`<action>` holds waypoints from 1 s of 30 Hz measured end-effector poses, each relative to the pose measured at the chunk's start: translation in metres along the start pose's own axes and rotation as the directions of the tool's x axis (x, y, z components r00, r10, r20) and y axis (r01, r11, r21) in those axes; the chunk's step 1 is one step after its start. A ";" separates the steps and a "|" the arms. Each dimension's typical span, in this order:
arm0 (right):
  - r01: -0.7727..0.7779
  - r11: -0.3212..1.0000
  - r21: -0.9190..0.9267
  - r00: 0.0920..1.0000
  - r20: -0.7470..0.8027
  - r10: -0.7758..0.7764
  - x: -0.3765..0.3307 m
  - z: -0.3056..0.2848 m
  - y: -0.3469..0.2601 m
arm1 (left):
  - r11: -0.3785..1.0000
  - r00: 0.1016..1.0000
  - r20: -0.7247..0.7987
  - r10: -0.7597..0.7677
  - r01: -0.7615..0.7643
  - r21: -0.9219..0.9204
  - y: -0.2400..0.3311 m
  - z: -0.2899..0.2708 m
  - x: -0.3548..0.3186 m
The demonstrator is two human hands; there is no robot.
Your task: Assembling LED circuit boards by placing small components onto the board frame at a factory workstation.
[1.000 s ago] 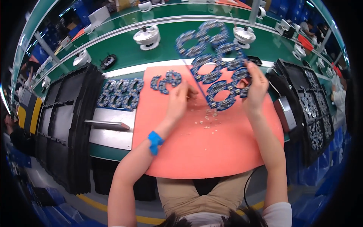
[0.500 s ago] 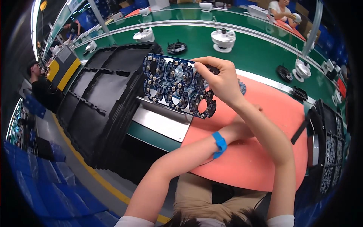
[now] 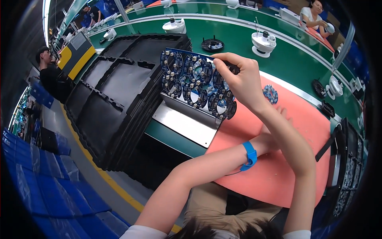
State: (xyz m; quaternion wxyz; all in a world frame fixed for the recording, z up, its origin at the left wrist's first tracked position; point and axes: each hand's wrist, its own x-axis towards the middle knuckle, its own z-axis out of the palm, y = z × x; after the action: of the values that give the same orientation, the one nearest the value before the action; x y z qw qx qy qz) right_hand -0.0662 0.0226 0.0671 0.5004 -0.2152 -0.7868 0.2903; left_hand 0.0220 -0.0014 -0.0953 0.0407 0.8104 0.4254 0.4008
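My right hand (image 3: 242, 77) pinches the far right corner of a dark blue circuit board panel (image 3: 190, 81) between thumb and fingers. Several ring-shaped boards with small white parts make up the panel, which tilts above a shiny metal plate (image 3: 185, 125). Beneath my right forearm, my left hand (image 3: 278, 121) rests low over the pink mat (image 3: 254, 181). Its fingers show spread apart, and the palm is hidden by that forearm. A blue strap (image 3: 250, 155) circles my left wrist. Past the left fingertips, a single ring-shaped circuit board (image 3: 270, 94) lies on the mat.
Stacked black trays (image 3: 115, 89) stand on the left. Across the green bench (image 3: 234, 34) are white rounded housings (image 3: 264, 43) and a black round part (image 3: 212, 44). More trays (image 3: 350, 167) stand at right. Other people (image 3: 53, 73) work farther off.
My view has shifted, so the scene sits farther right. The lone ring board, partly covered by my right hand before, now shows fully. More of my left fingers show; the panel stays in my right hand.
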 end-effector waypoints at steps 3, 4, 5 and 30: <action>0.045 0.999 -0.028 0.999 0.013 -0.045 -0.001 0.001 -0.004 | 0.997 0.998 -0.003 0.055 -0.055 -0.058 0.003 0.001 -0.001; 0.042 0.999 -0.028 0.999 0.014 -0.042 -0.001 0.000 -0.006 | 0.997 0.999 -0.002 0.053 -0.053 -0.060 0.004 0.002 -0.001; 0.027 0.998 -0.049 0.999 0.031 -0.026 0.000 0.000 -0.007 | 0.990 0.991 -0.001 0.131 -0.131 -0.058 0.005 0.003 0.000; -0.325 0.855 0.405 0.836 -0.300 0.460 0.008 -0.120 0.020 | 0.182 0.959 -0.133 -0.251 -0.089 -0.979 -0.033 -0.023 0.041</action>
State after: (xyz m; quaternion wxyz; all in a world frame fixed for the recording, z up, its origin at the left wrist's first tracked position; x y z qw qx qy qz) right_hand 0.0407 0.0718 0.0988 0.6031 -0.3382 -0.5486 0.4701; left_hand -0.0021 0.0429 -0.0680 0.5120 0.5115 0.1157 0.6803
